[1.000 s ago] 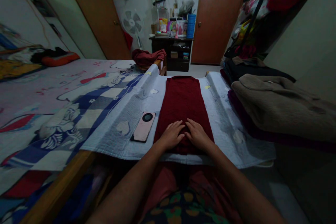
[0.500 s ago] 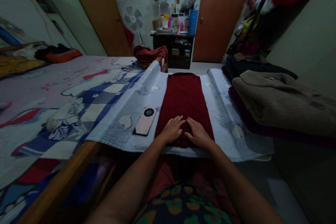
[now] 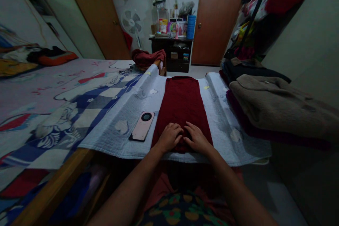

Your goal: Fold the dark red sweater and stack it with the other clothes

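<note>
The left hand point(image 3: 168, 137) and right hand point(image 3: 196, 137) rest loosely curved, half-spread fingers on red cloth point(image 3: 182, 102).

Dark top point(image 3: 182, 209) is showing tan rounded shapes, green patches and small red spots; dull-red bottoms point(image 3: 159, 188) are peeking out beyond it. Forearms point(image 3: 134, 187), left hand point(image 3: 170, 137), right hand point(image 3: 196, 137) are all showing bare.

Cloth point(image 3: 182, 102): deep red, plain. Cover point(image 3: 222, 141): pale blue-grey with whitish patches and small yellow motifs. Phone point(image 3: 143, 127): pale pink, black round camera ring point(image 3: 146, 117). Blanket point(image 3: 87, 109): blue-and-white checks. Bedsheet point(image 3: 47, 74): pink, red lettering and bows. Coat point(image 3: 275, 102): grey-brown (dim light; hue approximate). Top point(image 3: 182, 210): dark, with green, red and tan print. Door point(image 3: 214, 17): orange-brown.
</note>
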Motion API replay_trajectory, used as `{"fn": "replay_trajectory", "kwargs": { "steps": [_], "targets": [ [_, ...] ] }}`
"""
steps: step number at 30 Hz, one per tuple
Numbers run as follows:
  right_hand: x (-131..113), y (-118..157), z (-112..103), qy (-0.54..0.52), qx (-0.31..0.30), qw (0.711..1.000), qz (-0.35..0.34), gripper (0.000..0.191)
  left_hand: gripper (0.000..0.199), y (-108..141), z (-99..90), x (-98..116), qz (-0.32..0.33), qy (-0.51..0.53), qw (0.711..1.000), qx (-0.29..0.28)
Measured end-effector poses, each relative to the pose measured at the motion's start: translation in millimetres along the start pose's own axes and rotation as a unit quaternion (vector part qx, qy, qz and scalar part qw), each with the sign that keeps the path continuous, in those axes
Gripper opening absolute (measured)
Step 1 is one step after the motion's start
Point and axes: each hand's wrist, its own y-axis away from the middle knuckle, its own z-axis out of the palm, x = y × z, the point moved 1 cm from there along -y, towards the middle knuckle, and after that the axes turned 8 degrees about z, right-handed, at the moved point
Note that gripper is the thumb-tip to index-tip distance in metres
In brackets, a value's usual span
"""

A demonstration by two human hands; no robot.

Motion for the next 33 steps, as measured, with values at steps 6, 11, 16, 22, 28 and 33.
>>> {"fn": "replay_trajectory", "kwargs": {
  "steps": [6,11,16,22,28,33],
  "targets": [
    [0,-5,-4,0.048,-0.016,0.999,0.016,0.050,0.018,-1,-0.6,1,0.016,-0.004,1.000,-0.017],
    [9,-16,-9,0.011,-0.036,0.999,0.018,0.055,0.021,0,-3.0,2,0.011,-0.007,1.000,-0.021],
    [9,-23,-13,0.004,-0.017,0.999,0.049,0.047,0.020,1,-3.5,2,0.012,-0.008,1.000,-0.021],
    [6,-23,-9,0.058,0.010,0.997,0.050,0.045,0.020,0,-1.9,1,-0.007,0.005,1.000,-0.019],
    [5,-34,-15,0.072,0.019,0.995,0.061,0.029,0.021,0,-1.5,-1,-0.004,0.015,0.999,-0.030],
    [3,-39,-15,0.087,0.033,0.993,0.073,0.019,0.022,1,-2.0,-1,0.006,0.011,1.000,-0.020]
  ]
}}
